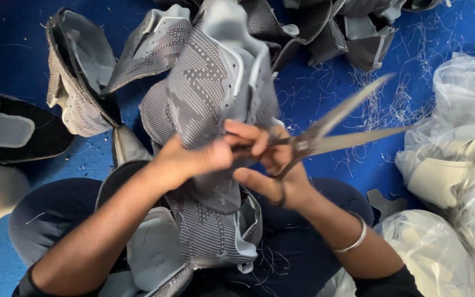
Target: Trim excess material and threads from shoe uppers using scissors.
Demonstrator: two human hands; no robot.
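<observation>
item: grey knit shoe upper, held up over our lap, long axis near upright, its top leaning away. our left hand has its fingers closed on its lower edge. our right hand has its fingers through the handles of scissors, blades parted, tips pointing right and up over open blue floor. more uppers crowd the left; plastic bags hem the right. the cutting point is hidden behind our fingers.

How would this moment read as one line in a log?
left hand: grips grey shoe upper | right hand: holds scissors, blades open | blue floor: thread scraps
</observation>
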